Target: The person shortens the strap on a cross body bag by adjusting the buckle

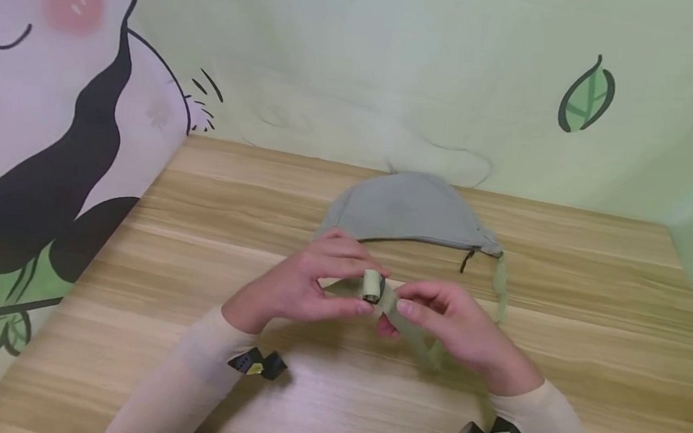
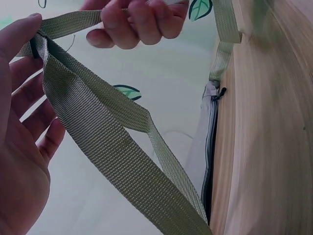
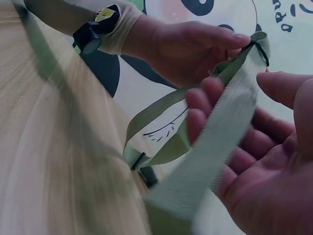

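Note:
A green webbing strap runs between both hands above the table, looped through a dark slider buckle. My left hand pinches the strap at that slider between thumb and fingers. Just to its right, my right hand holds the strap, thumb on one face and fingers behind it. In the left wrist view, the strap hangs in a long fold below the left thumb. A black buckle piece sits on a lower strap loop in the right wrist view. Behind the hands lies a grey bag with a zipper.
The wood-grain table carries the bag near its back edge. Another length of strap trails from the bag's right end, beside a dark zipper pull. A printed panda and leaf backdrop stands behind and at the sides.

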A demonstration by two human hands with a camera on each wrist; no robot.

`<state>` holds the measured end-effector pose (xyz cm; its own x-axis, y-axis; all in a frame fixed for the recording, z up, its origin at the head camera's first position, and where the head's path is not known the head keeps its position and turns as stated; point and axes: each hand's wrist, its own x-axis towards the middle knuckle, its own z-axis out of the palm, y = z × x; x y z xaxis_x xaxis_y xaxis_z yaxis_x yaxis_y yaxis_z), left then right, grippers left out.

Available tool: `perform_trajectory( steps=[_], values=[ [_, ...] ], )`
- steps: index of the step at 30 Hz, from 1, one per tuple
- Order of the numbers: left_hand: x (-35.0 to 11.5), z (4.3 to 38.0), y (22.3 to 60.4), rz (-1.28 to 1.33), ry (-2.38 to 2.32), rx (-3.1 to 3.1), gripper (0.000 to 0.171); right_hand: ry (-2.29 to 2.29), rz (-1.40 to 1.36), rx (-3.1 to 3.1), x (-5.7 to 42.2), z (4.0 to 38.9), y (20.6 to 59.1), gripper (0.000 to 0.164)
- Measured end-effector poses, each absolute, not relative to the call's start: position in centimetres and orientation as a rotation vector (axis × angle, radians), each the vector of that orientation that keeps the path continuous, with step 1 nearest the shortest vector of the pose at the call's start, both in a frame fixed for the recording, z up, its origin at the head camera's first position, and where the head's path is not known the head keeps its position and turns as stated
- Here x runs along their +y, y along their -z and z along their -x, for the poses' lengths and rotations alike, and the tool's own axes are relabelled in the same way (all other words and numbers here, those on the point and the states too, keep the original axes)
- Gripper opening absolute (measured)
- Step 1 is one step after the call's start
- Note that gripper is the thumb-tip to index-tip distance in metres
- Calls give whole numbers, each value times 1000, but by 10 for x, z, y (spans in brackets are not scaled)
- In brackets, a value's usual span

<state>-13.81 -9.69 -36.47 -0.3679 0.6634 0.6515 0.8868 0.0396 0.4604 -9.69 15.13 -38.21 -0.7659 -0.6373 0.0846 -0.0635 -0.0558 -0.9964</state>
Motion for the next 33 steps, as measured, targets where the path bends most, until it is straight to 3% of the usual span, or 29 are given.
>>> perform_trajectory(
  steps=[16,27,33],
  values=[
    [-97,140,365,1626,1250,-2035,39,1942,800,1847,149,97,378,13],
    [-92,139,368,1665,1239,-1993,33,1902,729,1884,143,95,370,16],
    [-93,139,368,1669,1292,-1975,23,1848,821,1836,148,96,374,24]
  ],
)
